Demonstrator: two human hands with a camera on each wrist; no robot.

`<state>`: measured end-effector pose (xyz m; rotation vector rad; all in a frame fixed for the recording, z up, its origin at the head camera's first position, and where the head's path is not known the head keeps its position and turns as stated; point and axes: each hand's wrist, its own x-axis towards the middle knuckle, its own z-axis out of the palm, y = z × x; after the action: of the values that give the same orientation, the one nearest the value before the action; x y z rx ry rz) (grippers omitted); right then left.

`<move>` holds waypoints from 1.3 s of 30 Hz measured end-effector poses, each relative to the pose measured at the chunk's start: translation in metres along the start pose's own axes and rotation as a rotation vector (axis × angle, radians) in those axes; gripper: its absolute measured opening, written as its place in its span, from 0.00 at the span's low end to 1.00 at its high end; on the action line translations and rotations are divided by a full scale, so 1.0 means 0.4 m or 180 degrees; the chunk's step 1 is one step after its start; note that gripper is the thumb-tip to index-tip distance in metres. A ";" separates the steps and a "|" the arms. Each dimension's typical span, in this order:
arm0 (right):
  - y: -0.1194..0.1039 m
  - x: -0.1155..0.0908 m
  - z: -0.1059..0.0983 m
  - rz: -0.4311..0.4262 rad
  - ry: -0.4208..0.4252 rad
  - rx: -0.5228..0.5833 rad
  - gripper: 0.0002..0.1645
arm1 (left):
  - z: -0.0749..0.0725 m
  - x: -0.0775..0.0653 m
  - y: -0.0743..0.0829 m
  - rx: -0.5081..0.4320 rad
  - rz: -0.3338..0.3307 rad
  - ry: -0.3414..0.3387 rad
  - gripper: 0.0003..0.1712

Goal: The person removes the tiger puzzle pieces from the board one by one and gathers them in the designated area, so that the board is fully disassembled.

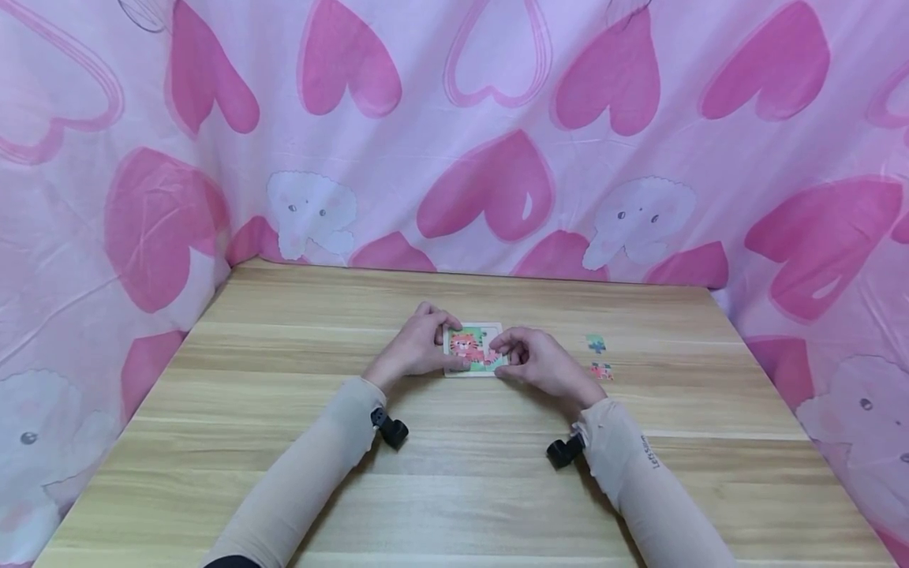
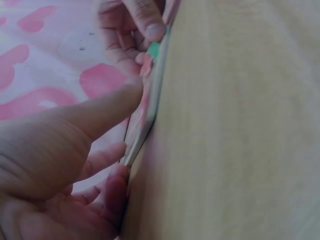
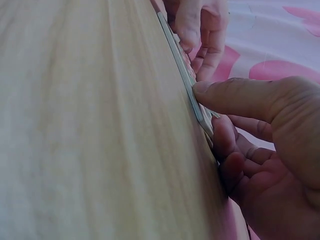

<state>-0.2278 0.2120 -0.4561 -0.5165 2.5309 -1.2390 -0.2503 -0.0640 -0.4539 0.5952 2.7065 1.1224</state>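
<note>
A small jigsaw puzzle (image 1: 465,347) with an orange cat-like animal on green lies in a pale tray (image 1: 472,375) on the table. My left hand (image 1: 419,343) grips its left side, thumb over the picture and fingers at the outer edge. At the right side, my right hand (image 1: 543,359) has its thumb on the near rim and bent fingers over the picture's right part. Both wrist views show the tray edge-on, with the left thumb (image 2: 112,107) across the picture and the right thumb (image 3: 235,95) on the rim. The right fingers partly hide the puzzle's right side.
Two loose jigsaw pieces lie right of my right hand: a green-and-blue piece (image 1: 596,343) and, nearer me, a reddish piece (image 1: 602,371). The wooden table (image 1: 469,489) meets a pink heart-print curtain (image 1: 486,189) at the back and sides.
</note>
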 end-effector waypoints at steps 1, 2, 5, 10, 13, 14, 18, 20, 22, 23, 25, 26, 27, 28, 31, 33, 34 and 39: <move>0.000 0.000 -0.001 0.0001 0.0010 0.0002 0.23 | -0.003 0.000 -0.001 0.0006 0.0006 -0.0034 0.42; 0.000 0.000 -0.001 0.0002 0.0018 0.0005 0.24 | -0.006 -0.001 -0.001 0.0010 0.0007 -0.0068 0.44; 0.000 -0.001 -0.003 -0.0011 0.0034 0.0001 0.24 | -0.009 0.001 -0.005 0.0032 0.0005 -0.0140 0.49; -0.001 -0.005 -0.005 0.0003 0.0055 0.0020 0.25 | -0.010 0.003 -0.005 0.0032 -0.0047 -0.0170 0.50; 0.002 -0.006 -0.005 0.0035 0.0078 0.0044 0.24 | -0.011 0.003 -0.005 0.0014 -0.0070 -0.0183 0.49; 0.004 -0.006 -0.005 0.0043 0.0083 0.0054 0.24 | -0.011 0.002 -0.004 0.0005 -0.0066 -0.0190 0.49; 0.011 -0.003 -0.006 0.0040 0.0092 0.0108 0.23 | -0.015 0.000 -0.003 -0.0021 -0.0046 -0.0214 0.49; 0.014 -0.002 -0.008 0.0026 0.0092 0.0138 0.23 | -0.016 -0.001 -0.002 -0.0029 -0.0037 -0.0216 0.49; 0.015 -0.003 -0.010 0.0011 0.0090 0.0159 0.24 | -0.015 -0.001 -0.004 -0.0033 -0.0035 -0.0213 0.49; 0.017 -0.003 -0.012 0.0003 0.0095 0.0164 0.24 | -0.015 -0.002 -0.003 -0.0043 -0.0037 -0.0212 0.49; 0.018 -0.005 -0.017 -0.0006 0.0124 0.0158 0.25 | -0.014 -0.002 -0.003 -0.0066 -0.0045 -0.0196 0.49; 0.018 -0.007 -0.020 -0.0005 0.0145 0.0142 0.25 | -0.013 -0.002 -0.004 -0.0088 -0.0059 -0.0191 0.50; 0.017 -0.009 -0.024 0.0007 0.0162 0.0131 0.25 | -0.013 -0.002 -0.004 -0.0108 -0.0075 -0.0185 0.50; 0.017 -0.012 -0.028 0.0024 0.0181 0.0131 0.25 | -0.013 -0.003 -0.003 -0.0129 -0.0093 -0.0182 0.51; 0.016 -0.026 -0.042 0.0045 0.0242 0.0110 0.26 | -0.010 -0.004 -0.005 -0.0144 -0.0125 -0.0173 0.53; 0.015 -0.037 -0.054 0.0054 0.0288 0.0125 0.26 | -0.009 -0.005 -0.006 -0.0134 -0.0122 -0.0173 0.54; 0.015 -0.043 -0.060 0.0049 0.0329 0.0121 0.26 | -0.009 -0.005 -0.006 -0.0130 -0.0115 -0.0172 0.54; 0.010 -0.080 -0.105 -0.0054 0.0532 0.0023 0.26 | -0.014 -0.008 -0.006 -0.0127 -0.0115 -0.0157 0.55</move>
<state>-0.2164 0.2576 -0.4316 -0.4509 2.6627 -1.3490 -0.2497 -0.0705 -0.4515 0.5581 2.6361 1.1348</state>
